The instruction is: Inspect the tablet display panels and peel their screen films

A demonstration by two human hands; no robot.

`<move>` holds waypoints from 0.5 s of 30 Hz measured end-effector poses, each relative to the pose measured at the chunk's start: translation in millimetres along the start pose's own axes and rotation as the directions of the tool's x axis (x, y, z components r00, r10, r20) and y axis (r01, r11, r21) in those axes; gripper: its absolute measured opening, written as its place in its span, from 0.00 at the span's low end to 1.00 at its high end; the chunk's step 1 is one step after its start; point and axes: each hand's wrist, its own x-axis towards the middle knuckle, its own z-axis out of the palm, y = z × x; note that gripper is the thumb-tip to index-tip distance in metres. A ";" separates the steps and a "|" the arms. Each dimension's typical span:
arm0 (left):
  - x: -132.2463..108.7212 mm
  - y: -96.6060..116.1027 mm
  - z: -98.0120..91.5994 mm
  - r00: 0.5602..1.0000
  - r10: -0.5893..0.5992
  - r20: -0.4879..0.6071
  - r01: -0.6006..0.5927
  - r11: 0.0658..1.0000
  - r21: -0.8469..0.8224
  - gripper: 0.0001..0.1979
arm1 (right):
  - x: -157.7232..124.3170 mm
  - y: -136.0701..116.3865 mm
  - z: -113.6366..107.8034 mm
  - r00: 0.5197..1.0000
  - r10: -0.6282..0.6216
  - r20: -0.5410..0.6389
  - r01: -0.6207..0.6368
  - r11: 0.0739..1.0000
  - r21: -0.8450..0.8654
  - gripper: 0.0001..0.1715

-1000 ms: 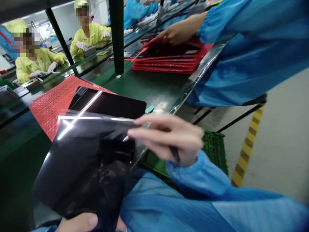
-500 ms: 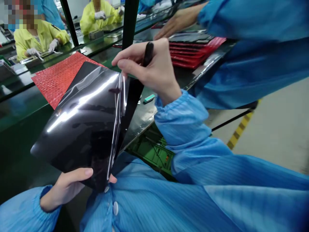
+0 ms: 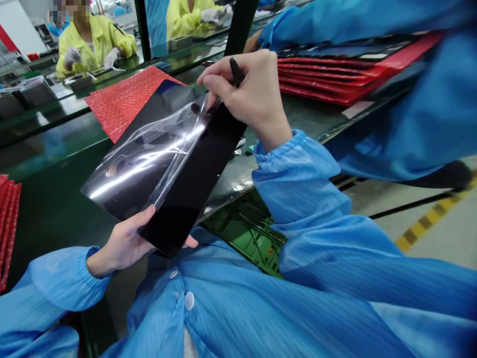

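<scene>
A glossy black flat panel (image 3: 203, 169) is tilted in front of my body. My left hand (image 3: 124, 243) is closed on its lower corner, thumb on top and fingertips showing past the near edge. Clear film (image 3: 149, 151) lies folded back over the panel's left part, leaving a dark strip bare on the right. At the upper edge my right hand (image 3: 259, 94) pinches the film between thumb and fingers. A black pen-like tool (image 3: 235, 72) is also tucked in that hand; its lower end is hidden.
Red bubble wrap (image 3: 126, 99) lies behind the panel on the green bench (image 3: 55, 181). A stack of red bubble-wrap sleeves (image 3: 324, 82) stands at right, by a co-worker's blue sleeve (image 3: 357, 30). More red wrap (image 3: 8, 223) sits at far left. People in yellow (image 3: 93, 44) work opposite.
My right hand has drawn the film further back to the left, so a wider dark strip of panel shows. The view has shifted left, and the co-worker's hand is now mostly hidden.
</scene>
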 end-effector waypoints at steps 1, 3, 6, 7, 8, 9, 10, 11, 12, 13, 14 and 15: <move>0.5 -0.1 0.8 1.000 0.006 0.003 -0.006 1.000 -0.010 0.23 | 0.2 0.8 0.7 1.000 0.012 -0.003 -0.012 1.000 -0.005 0.24; 1.7 -0.5 2.2 1.000 0.013 0.001 -0.013 0.999 -0.029 0.24 | 0.7 2.4 1.5 1.000 0.018 -0.017 -0.019 1.000 -0.014 0.23; 3.0 -1.5 3.6 1.000 0.023 0.000 -0.023 0.998 -0.052 0.24 | 1.5 4.5 2.0 0.999 0.027 -0.046 -0.027 0.999 -0.020 0.16; 3.3 -1.9 3.8 1.000 0.029 0.004 -0.029 0.998 -0.057 0.24 | 1.8 5.1 2.3 0.998 0.035 -0.048 -0.037 0.999 -0.024 0.14; 3.5 -2.4 3.7 0.999 0.035 0.008 -0.034 0.998 -0.061 0.24 | 2.1 5.8 2.8 0.998 0.045 -0.050 -0.046 0.998 -0.030 0.12; 3.6 -3.0 3.6 0.999 0.040 0.013 -0.040 0.997 -0.062 0.25 | 2.4 6.5 3.4 0.998 0.054 -0.042 -0.056 0.998 -0.035 0.11; 3.6 -3.8 3.3 0.999 0.045 0.016 -0.044 0.997 -0.064 0.25 | 2.6 7.3 4.1 0.998 0.059 -0.035 -0.060 0.997 -0.040 0.11; 3.6 -4.9 2.9 0.999 0.050 0.019 -0.048 0.996 -0.069 0.24 | 2.5 7.9 4.9 0.998 0.053 -0.041 -0.055 0.997 -0.046 0.11; 3.6 -6.3 2.7 0.998 0.053 0.022 -0.051 0.996 -0.078 0.24 | 2.0 8.0 5.4 0.998 0.035 -0.052 -0.037 0.998 -0.052 0.11; 3.6 -7.9 2.6 0.998 0.054 0.026 -0.051 0.995 -0.088 0.24 | 1.0 7.6 5.2 0.998 0.011 -0.069 -0.015 0.998 -0.059 0.10; 3.6 -9.8 2.8 0.998 0.057 0.032 -0.054 0.994 -0.099 0.23 | -1.0 6.2 4.2 0.996 -0.021 -0.091 0.015 0.998 -0.068 0.09; 3.7 -11.7 3.3 0.997 0.064 0.036 -0.060 0.992 -0.111 0.21 | -3.9 4.0 1.8 0.994 -0.053 -0.100 0.045 0.996 -0.074 0.08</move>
